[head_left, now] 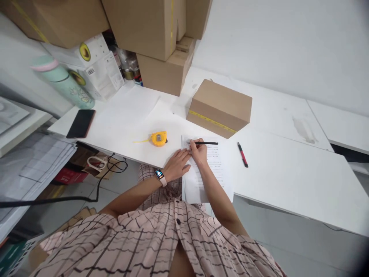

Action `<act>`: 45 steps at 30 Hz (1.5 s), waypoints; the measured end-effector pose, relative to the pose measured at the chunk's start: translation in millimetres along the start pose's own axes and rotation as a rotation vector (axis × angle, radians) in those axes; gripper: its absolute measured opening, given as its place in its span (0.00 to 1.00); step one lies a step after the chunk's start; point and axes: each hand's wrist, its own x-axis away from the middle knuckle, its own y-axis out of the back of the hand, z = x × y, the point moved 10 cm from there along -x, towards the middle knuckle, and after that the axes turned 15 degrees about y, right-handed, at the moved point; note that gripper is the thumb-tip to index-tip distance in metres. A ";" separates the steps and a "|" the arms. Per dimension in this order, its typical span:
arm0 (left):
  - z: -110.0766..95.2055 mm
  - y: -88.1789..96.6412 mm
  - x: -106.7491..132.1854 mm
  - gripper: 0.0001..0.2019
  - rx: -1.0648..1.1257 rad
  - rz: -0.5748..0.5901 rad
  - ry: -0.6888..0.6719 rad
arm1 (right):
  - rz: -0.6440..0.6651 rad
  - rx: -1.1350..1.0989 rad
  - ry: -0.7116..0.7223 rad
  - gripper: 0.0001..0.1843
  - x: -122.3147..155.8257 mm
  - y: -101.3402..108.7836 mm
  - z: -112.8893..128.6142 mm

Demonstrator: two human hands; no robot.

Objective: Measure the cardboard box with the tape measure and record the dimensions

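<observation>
A black pencil-like writing stick [210, 143] is pinched in my right hand [198, 153], its tip on the upper left part of a printed paper sheet [213, 177]. The sheet lies on the white table and hangs over its front edge. Flat beside it, my left hand [177, 164] rests with fingers stretched out, touching the sheet's left side. A yellow tape measure [159, 138] sits left of the sheet with a short length of tape pulled out. To the right lies a red and black pen [242, 155].
A cardboard box [220, 107] with a yellow tape strip stands behind the sheet. A dark phone [81, 124] and a mint bottle [65, 82] are at the left, near white boxes [100, 75]. Large cartons [138, 27] are stacked at the back. A black cable [98, 188] hangs lower left.
</observation>
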 end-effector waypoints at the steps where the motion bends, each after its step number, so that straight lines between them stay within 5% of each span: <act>1: 1.1 0.8 0.9 0.24 -0.013 -0.020 0.012 | 0.019 0.045 0.011 0.15 -0.3 0.3 1.7; 15: -0.3 13.2 6.0 0.16 -0.074 -0.196 0.053 | 0.073 0.118 0.068 0.15 -0.8 -7.6 5.9; 45: 0.0 10.9 3.4 0.18 -0.067 -0.146 0.061 | 0.081 0.144 0.066 0.13 -0.6 -7.7 4.3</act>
